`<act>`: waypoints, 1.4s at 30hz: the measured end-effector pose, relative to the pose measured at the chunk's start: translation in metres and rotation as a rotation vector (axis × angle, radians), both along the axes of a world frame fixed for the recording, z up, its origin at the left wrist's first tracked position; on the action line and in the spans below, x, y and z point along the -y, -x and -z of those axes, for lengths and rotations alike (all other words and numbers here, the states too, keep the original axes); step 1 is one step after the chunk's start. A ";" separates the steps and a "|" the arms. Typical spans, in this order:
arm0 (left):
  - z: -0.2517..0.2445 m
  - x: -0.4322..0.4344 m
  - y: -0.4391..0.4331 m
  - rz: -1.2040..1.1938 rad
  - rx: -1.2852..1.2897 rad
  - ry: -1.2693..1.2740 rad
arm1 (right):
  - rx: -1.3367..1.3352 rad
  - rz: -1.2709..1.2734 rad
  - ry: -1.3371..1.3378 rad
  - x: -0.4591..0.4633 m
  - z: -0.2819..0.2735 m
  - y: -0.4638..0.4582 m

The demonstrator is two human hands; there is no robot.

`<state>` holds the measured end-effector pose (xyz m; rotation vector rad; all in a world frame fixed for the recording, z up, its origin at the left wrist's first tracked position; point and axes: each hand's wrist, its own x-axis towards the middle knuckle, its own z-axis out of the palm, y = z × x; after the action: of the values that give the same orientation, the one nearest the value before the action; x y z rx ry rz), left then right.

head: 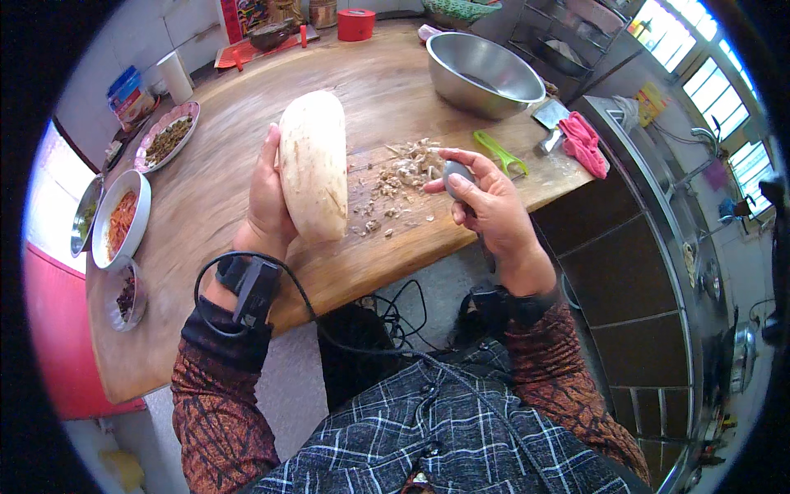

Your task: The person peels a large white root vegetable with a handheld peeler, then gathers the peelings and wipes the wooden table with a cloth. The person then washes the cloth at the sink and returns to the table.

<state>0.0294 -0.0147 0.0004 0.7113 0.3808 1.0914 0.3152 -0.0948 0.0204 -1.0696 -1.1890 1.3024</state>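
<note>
My left hand (266, 200) grips a large, pale root vegetable (313, 167) from its left side and holds it tilted nearly upright over the wooden table (234, 148). Its skin is mostly off, with brown streaks and spots left on the surface. In my right hand (494, 207) is a grey tool with a rounded end (458, 179), held between thumb and fingers; the hand hides much of it, and a thin dark part shows below. The tool is apart from the vegetable. Between the hands lies a loose pile of peelings (410, 167) with scattered crumbs.
Beyond my right hand lie a green peeler (500, 153), a cleaver (549, 117) and a pink cloth (583, 143). A steel basin (487, 77) stands behind them. Several food dishes line the left edge, including a white bowl (143, 213). A cable (345, 349) runs from my left wrist.
</note>
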 end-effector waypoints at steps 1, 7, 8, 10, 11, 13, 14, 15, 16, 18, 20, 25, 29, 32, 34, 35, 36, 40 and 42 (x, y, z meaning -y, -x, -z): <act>0.000 0.000 0.000 -0.005 0.003 0.001 | 0.002 0.002 -0.002 -0.001 0.000 0.001; -0.001 0.002 -0.002 -0.037 -0.012 -0.026 | -0.010 0.065 0.039 -0.009 -0.008 0.000; -0.002 0.003 -0.002 -0.046 -0.024 -0.033 | -0.008 0.051 0.031 -0.010 -0.010 0.001; -0.004 0.003 -0.004 -0.078 -0.038 -0.017 | -0.003 0.012 0.029 -0.012 -0.014 0.010; -0.004 0.004 -0.006 -0.102 -0.039 0.003 | 0.024 -0.005 0.001 -0.012 -0.014 0.019; -0.004 0.005 -0.009 -0.138 -0.032 0.030 | 0.133 -0.044 -0.079 -0.012 -0.013 0.040; -0.004 0.005 -0.009 -0.150 -0.023 0.036 | 0.213 -0.055 -0.119 -0.013 -0.013 0.050; -0.003 0.005 -0.010 -0.142 -0.007 0.029 | 0.361 -0.028 -0.136 -0.013 -0.012 0.061; -0.002 0.005 -0.009 -0.145 -0.011 0.028 | 0.344 -0.043 -0.170 -0.012 -0.010 0.071; -0.002 0.005 -0.004 -0.113 -0.007 0.000 | 0.434 -0.009 -0.275 -0.012 -0.012 0.076; -0.001 0.003 -0.001 -0.115 0.041 -0.003 | 0.413 0.007 -0.259 -0.018 -0.017 0.072; 0.000 0.001 -0.003 -0.171 0.053 0.017 | 0.338 -0.049 -0.132 -0.028 -0.024 0.052; -0.003 0.004 -0.007 -0.221 0.010 0.024 | 0.498 -0.075 -0.195 -0.016 -0.015 0.059; -0.004 0.008 -0.009 -0.220 -0.003 0.009 | 0.615 -0.052 -0.259 -0.009 -0.010 0.070; -0.005 0.011 -0.011 -0.201 -0.007 -0.004 | 0.621 -0.050 -0.269 -0.007 -0.007 0.076; -0.005 0.012 -0.012 -0.190 -0.006 -0.002 | 0.629 -0.048 -0.291 -0.008 -0.007 0.079; -0.006 0.013 -0.013 -0.180 0.001 0.007 | 0.621 -0.049 -0.287 -0.009 -0.006 0.081; -0.009 0.020 -0.015 -0.098 -0.021 -0.044 | 0.391 -0.101 -0.166 -0.017 -0.004 0.084; -0.009 0.022 -0.016 -0.080 -0.043 -0.048 | 0.200 -0.210 -0.070 -0.020 -0.005 0.081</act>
<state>0.0458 -0.0368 0.0096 0.7680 0.4236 1.1656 0.2339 -0.0744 0.0249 -1.0648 -1.5203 1.3249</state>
